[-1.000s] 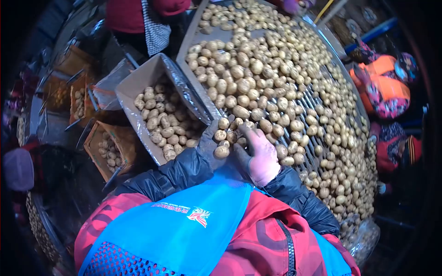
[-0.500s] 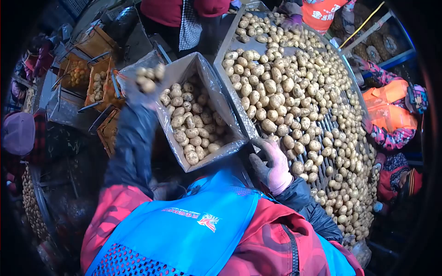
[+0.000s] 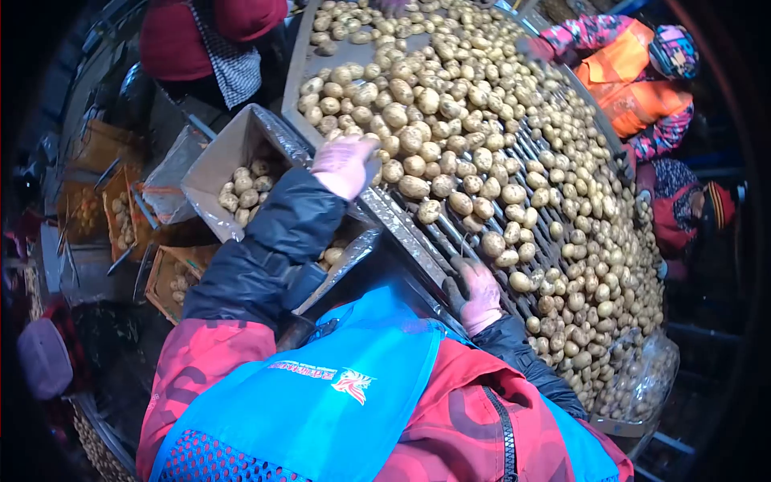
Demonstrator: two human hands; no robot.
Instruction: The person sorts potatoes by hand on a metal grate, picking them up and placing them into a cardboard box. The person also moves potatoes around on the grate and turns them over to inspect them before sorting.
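Observation:
My left hand (image 3: 345,165), in a pink glove with grey fingers, is over the near-left rim of the sorting table, beside the potatoes (image 3: 414,187). Its fingers are partly hidden; they look loosely open, and I see nothing in them. Under my left forearm stands a plastic-lined box (image 3: 210,189) with potatoes (image 3: 245,193) inside, partly covered by the sleeve. My right hand (image 3: 479,296), gloved the same way, rests at the edge of the slatted sorting table (image 3: 405,233), thumb and fingers apart, holding nothing.
Orange-sided crates (image 3: 165,277) with potatoes stand to the left. A clear plastic bag (image 3: 646,377) lies over potatoes at the lower right. A person in an orange vest (image 3: 634,80) and another in a red hat (image 3: 717,205) are across the table; one in dark red (image 3: 173,40) stands ahead.
My left hand has let go of several potatoes and swung right, from beyond the box to the table's rim. The view has shifted right; my right hand stays at the table edge.

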